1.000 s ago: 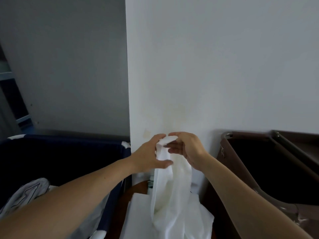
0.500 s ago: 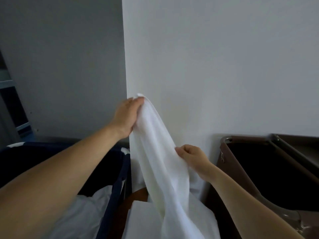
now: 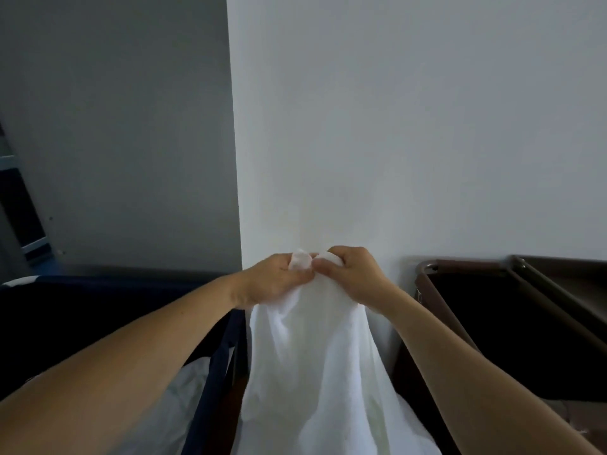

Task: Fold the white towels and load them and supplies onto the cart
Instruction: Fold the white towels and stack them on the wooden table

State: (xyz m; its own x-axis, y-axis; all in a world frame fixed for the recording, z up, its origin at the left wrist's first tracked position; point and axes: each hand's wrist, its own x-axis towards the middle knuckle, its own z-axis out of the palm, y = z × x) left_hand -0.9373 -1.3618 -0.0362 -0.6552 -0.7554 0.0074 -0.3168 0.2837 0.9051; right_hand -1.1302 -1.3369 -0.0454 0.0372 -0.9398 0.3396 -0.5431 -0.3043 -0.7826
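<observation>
A white towel (image 3: pixel 315 362) hangs down in front of me, held up by its top edge. My left hand (image 3: pixel 276 280) grips one bunched corner and my right hand (image 3: pixel 353 274) grips the other. The two hands touch at the knuckles, side by side, close to the white wall. The towel's lower end runs out of the bottom of the view. The brown cart (image 3: pixel 460 284) stands to the right, its dark bin open at the top.
A dark blue laundry hamper (image 3: pixel 216 372) stands at the left with white linen (image 3: pixel 170 408) inside it. A white wall corner (image 3: pixel 235 159) rises straight ahead. A grey wall recedes on the left.
My left hand has come down from high up and my right hand has risen; the two corners of the towel now meet where the hands were apart half a second ago.
</observation>
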